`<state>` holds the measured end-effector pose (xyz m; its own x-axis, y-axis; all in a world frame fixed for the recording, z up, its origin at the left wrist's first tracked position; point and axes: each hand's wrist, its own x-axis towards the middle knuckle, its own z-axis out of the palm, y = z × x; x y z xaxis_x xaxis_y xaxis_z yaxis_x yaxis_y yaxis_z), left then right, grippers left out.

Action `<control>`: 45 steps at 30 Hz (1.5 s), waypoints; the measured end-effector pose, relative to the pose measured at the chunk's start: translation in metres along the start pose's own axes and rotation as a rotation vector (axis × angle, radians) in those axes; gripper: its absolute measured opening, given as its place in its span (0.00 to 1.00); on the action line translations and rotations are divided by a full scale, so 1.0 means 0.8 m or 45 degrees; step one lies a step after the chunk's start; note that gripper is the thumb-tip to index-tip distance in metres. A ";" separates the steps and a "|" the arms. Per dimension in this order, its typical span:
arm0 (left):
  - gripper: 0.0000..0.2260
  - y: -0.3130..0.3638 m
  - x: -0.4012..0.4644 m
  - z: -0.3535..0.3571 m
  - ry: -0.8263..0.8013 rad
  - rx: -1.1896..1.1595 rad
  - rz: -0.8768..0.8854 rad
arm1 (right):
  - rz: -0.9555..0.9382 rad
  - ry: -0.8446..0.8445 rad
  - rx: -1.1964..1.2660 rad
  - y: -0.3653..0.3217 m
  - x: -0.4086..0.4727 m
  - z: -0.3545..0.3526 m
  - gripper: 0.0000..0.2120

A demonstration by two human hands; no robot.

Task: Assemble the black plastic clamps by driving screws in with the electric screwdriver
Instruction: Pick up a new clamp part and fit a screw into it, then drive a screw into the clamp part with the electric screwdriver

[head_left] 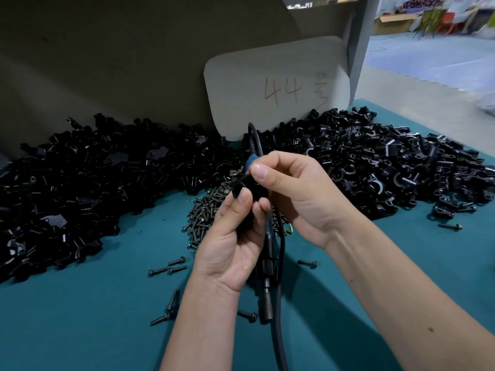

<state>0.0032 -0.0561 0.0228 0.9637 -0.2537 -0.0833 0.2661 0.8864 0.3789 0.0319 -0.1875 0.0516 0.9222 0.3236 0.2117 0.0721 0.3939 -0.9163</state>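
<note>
My left hand & right hand both pinch one black clamp above the screw pile on worktop.

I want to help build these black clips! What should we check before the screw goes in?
1. Clamp held firmly: ok. The left hand and right hand both grip the black clamp.
2. Screw seated in the clamp: cannot tell; the fingers hide it.
3. Spare screws within reach: ok. The screw pile lies just behind the hands on the green mat.
4. Electric screwdriver ready: not ok. The electric screwdriver lies on the mat under the hands, in neither hand.
5. Cable out of the way: not ok. The black cable runs right under the hands.
</note>
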 end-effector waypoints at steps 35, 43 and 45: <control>0.10 0.013 0.016 -0.024 0.535 0.529 0.495 | 0.134 0.555 -1.720 0.054 -0.005 0.011 0.26; 0.07 0.015 0.016 -0.024 0.577 0.579 0.403 | 0.332 0.581 -1.606 0.049 0.005 -0.004 0.17; 0.07 0.016 0.014 -0.021 0.548 0.559 0.356 | 0.361 0.589 -1.218 0.044 0.008 -0.018 0.14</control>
<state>0.0180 -0.0412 0.0115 0.9421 0.2202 -0.2531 0.0591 0.6338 0.7713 0.0455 -0.1839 0.0155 0.9906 -0.1358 -0.0128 -0.0847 -0.5383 -0.8385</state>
